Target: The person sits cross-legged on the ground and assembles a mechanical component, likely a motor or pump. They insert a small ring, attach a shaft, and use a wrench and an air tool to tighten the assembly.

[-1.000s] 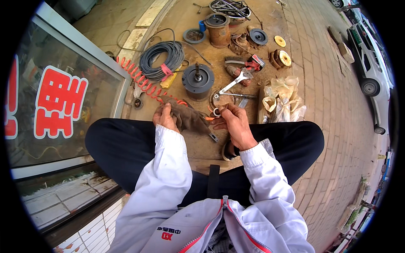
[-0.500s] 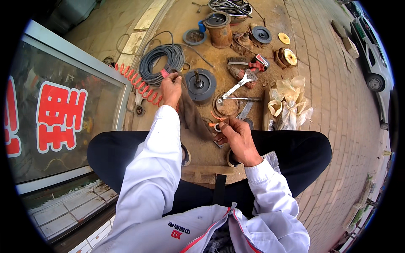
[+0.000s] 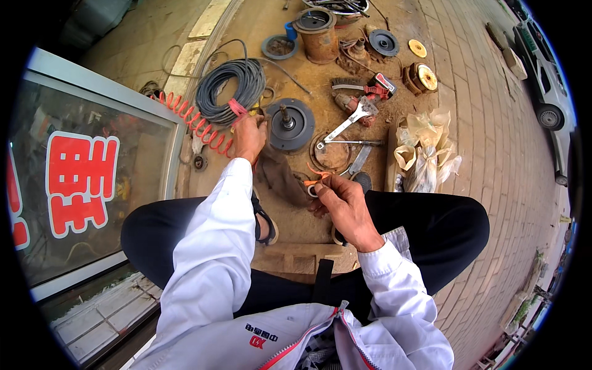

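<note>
My left hand pinches the upper end of a brown cloth, close to the coil of grey cable. The cloth hangs slack between both hands. My right hand is closed, thumb and forefinger gripping a small pale-rimmed ring at the cloth's lower end; its other fingers are partly hidden. An orange strip shows just beyond the ring; I cannot tell whether it is attached. Ahead of the hands lies a round grey motor end cover with a shaft standing up from its centre.
The coiled cable and a red spiral hose lie at left beside a glass door. An adjustable wrench, a red power tool, a rusty motor housing and a box with plastic bags stand ahead and right.
My left hand has lowered slightly, and the cloth sags more. My right hand keeps the ring, shifting a little. The left sandalled foot shows more, and the whole view has tilted slightly.
</note>
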`<action>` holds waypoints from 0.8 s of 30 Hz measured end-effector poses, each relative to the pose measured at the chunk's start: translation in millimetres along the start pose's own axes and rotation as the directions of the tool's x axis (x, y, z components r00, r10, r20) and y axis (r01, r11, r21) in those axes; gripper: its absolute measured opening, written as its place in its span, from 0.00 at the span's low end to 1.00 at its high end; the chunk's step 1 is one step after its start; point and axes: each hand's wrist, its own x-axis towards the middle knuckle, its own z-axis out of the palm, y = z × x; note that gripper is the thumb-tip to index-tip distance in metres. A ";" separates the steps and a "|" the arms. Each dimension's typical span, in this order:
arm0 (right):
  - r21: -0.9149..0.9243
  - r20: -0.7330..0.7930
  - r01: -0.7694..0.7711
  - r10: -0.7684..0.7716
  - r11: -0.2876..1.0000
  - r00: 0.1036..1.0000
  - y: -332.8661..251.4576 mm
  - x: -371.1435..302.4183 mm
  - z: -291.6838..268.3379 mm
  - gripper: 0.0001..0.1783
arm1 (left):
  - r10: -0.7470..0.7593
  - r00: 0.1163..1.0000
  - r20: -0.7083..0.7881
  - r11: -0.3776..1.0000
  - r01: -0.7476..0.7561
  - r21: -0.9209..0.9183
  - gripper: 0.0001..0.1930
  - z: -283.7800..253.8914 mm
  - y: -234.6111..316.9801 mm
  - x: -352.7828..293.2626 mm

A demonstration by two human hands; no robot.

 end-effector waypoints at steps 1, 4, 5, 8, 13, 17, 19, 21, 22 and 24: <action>0.000 0.009 0.000 0.000 1.000 1.000 -1.3 -0.9 0.8 0.15 | -0.014 1.000 -0.003 1.000 0.014 -0.006 0.11 -1.0 0.2 -6.1; 0.002 0.013 0.016 -0.016 1.000 1.000 -4.1 -4.5 3.5 0.14 | -0.080 0.997 -0.001 0.996 0.080 -0.029 0.11 -1.1 2.5 -24.0; 0.003 0.010 0.023 -0.023 1.000 1.000 -4.3 -6.2 4.5 0.14 | -0.102 0.995 -0.010 0.995 0.101 -0.023 0.11 1.6 5.2 -32.9; -0.005 0.005 0.066 -0.066 0.998 0.998 -0.4 -8.2 6.5 0.15 | -0.139 0.990 -0.016 0.990 0.139 -0.003 0.11 4.9 14.8 -52.7; 0.066 -0.008 0.031 -0.031 0.997 1.000 0.2 -7.8 2.6 0.14 | -0.157 0.977 0.147 0.985 0.167 -0.052 0.11 7.0 45.4 -85.1; 0.217 -0.047 0.033 -0.023 0.976 0.999 -1.7 -1.6 -1.4 0.14 | -0.235 0.875 0.424 0.952 0.295 -0.082 0.13 13.0 61.7 -120.4; 0.270 -0.091 0.055 -0.031 0.961 0.995 3.4 2.6 -6.7 0.14 | -0.194 0.737 0.648 0.952 0.300 -0.056 0.16 10.6 67.6 -134.4; 0.303 -0.132 0.061 -0.022 0.951 0.991 2.2 7.0 -10.7 0.13 | -0.181 0.631 0.754 0.973 0.225 0.046 0.18 9.3 70.8 -140.7; 0.324 -0.147 0.064 -0.017 0.944 0.989 0.7 8.1 -11.8 0.13 | -0.200 0.633 0.748 0.976 0.192 0.098 0.19 9.9 70.2 -142.7; 0.348 -0.185 0.083 -0.018 0.934 0.983 -3.4 6.7 -16.9 0.13 | -0.224 0.646 0.729 0.974 0.181 0.139 0.20 5.7 72.4 -139.9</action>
